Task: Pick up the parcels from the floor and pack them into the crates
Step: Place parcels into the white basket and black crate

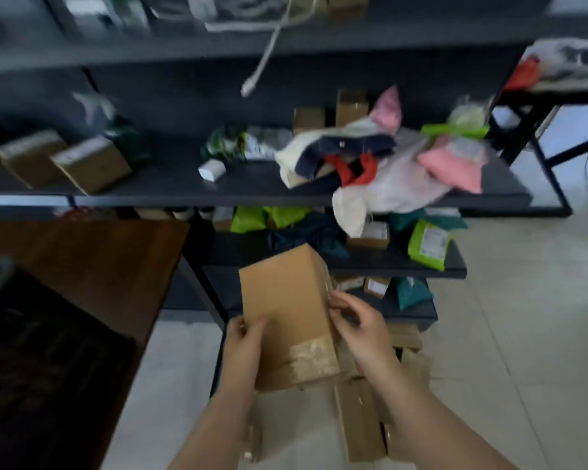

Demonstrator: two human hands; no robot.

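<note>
A brown cardboard parcel with clear tape across its near end is held up in front of me, tilted, above the floor. My left hand grips its left edge with the thumb on top. My right hand holds its right edge, fingers curled over the corner. Below the hands, more brown cardboard parcels lie stacked on the pale tiled floor. No crate is clearly identifiable in the blurred view.
A dark metal shelf rack stands ahead, holding small boxes, green, teal and pink mailer bags and a pile of clothes. A brown wooden table with a dark object sits at my left. A white cable hangs down.
</note>
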